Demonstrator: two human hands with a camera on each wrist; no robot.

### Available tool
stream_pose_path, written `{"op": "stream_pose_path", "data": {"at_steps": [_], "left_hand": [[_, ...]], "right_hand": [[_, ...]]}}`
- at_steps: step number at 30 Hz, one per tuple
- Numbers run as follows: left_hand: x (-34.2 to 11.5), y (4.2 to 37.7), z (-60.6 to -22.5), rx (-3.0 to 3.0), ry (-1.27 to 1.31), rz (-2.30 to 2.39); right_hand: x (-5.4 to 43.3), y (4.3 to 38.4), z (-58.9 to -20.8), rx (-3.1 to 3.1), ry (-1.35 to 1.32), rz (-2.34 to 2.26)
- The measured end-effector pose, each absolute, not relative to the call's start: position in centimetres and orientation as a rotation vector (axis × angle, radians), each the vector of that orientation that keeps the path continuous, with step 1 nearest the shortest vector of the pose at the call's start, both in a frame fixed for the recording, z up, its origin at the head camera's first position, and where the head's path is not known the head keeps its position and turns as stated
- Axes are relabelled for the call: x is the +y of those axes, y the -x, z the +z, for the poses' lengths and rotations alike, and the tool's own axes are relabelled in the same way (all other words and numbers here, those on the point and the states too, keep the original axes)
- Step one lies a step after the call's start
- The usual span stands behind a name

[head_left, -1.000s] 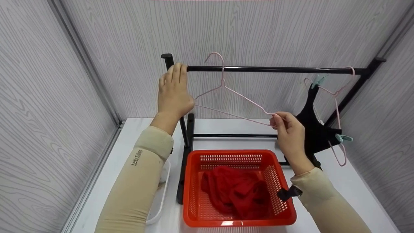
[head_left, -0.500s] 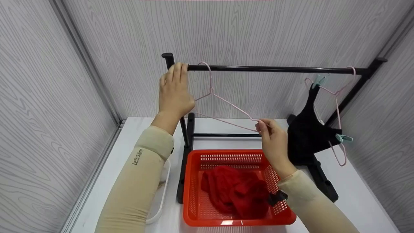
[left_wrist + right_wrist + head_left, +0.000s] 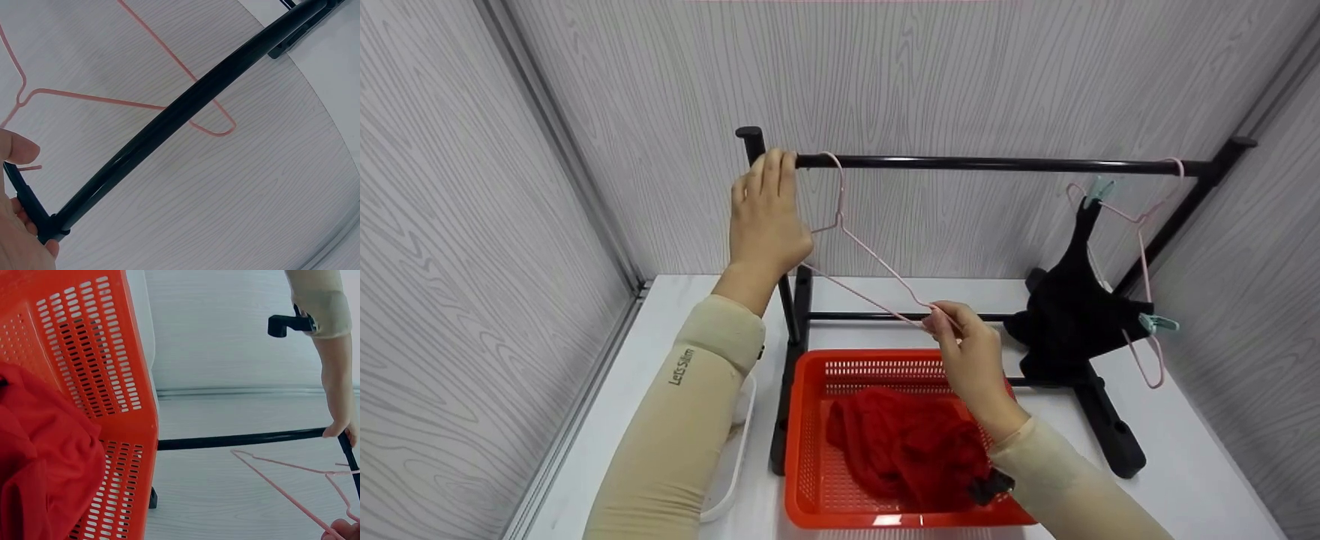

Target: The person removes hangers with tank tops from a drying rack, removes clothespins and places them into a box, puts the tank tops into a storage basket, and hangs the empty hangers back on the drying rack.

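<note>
A pink wire hanger (image 3: 877, 259) slants down from the left part of the black clothes rack's top rail (image 3: 960, 163). Its hook crosses over the rail beside my left hand (image 3: 767, 214), which grips the rack's upper left corner. In the left wrist view, that hand's thumb (image 3: 21, 149) and curled fingertips show round the black tube. My right hand (image 3: 971, 352) pinches the hanger's lower right corner, above the basket. The hanger's left end is partly hidden behind my left hand in the head view; its whole loop (image 3: 225, 126) shows beyond the upright in the left wrist view.
A red plastic basket (image 3: 802, 450) holding red cloth (image 3: 900, 442) stands below the rail. At the rail's right end, a black garment (image 3: 1072, 307) hangs from another pink hanger (image 3: 1145, 259) with teal clips (image 3: 1159, 322). A white container (image 3: 727, 480) sits partly under my left forearm.
My right hand has moved left and down with the hanger. The hook has dropped from above the rail onto it, close to my left hand. My left hand stays in place.
</note>
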State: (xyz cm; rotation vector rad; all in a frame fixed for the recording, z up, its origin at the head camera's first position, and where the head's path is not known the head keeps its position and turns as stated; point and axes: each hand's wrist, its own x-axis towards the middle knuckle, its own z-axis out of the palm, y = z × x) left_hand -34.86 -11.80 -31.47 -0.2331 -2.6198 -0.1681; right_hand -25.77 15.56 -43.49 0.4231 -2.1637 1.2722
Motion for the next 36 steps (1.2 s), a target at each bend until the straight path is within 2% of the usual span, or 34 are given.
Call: {"op": "stream_pose_path", "data": {"at_steps": [10, 36], "left_hand": [[-11.9, 34.7, -31.5, -2.628, 0.24, -0.174], [-11.6, 34.8, -31.4, -2.639, 0.241, -0.159]], "right_hand": [[13.7, 24.3, -44.1, -2.155, -0.523, 1.467], [11.5, 21.7, -44.6, -2.202, -0.608, 1.492]]}}
